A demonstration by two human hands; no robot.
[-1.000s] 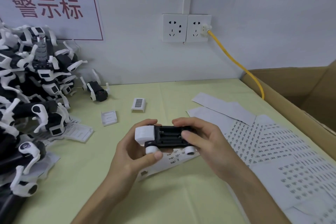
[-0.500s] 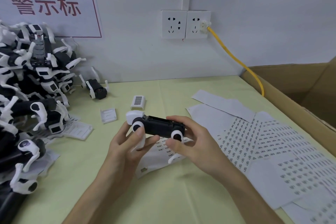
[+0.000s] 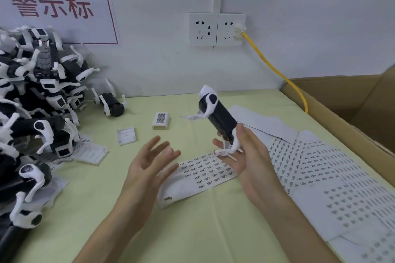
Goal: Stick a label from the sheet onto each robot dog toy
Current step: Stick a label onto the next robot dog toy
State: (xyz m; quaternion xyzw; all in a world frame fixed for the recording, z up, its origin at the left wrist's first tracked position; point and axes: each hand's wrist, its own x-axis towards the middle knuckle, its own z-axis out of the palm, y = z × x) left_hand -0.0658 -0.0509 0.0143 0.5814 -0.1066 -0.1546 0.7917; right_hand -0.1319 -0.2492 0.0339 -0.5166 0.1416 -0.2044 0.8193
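Observation:
My right hand (image 3: 250,156) grips the lower end of a black-and-white robot dog toy (image 3: 215,115), which stands tilted up in the air above the table. My left hand (image 3: 149,162) hovers to its left with fingers spread and nothing in it. Under both hands lies a narrow label sheet (image 3: 203,175) with rows of small printed labels. A big pile of robot dog toys (image 3: 34,113) fills the left side, and a single toy (image 3: 111,105) lies apart near the wall.
More label sheets (image 3: 320,166) cover the right of the green table. An open cardboard box (image 3: 352,109) stands at the right edge. Two small white covers (image 3: 126,135) (image 3: 161,120) lie mid-table. A yellow cable (image 3: 275,70) runs from the wall socket.
Both hands held the toy level; now my left hand has let go and opened, while my right hand has swung the toy up on end and to the right.

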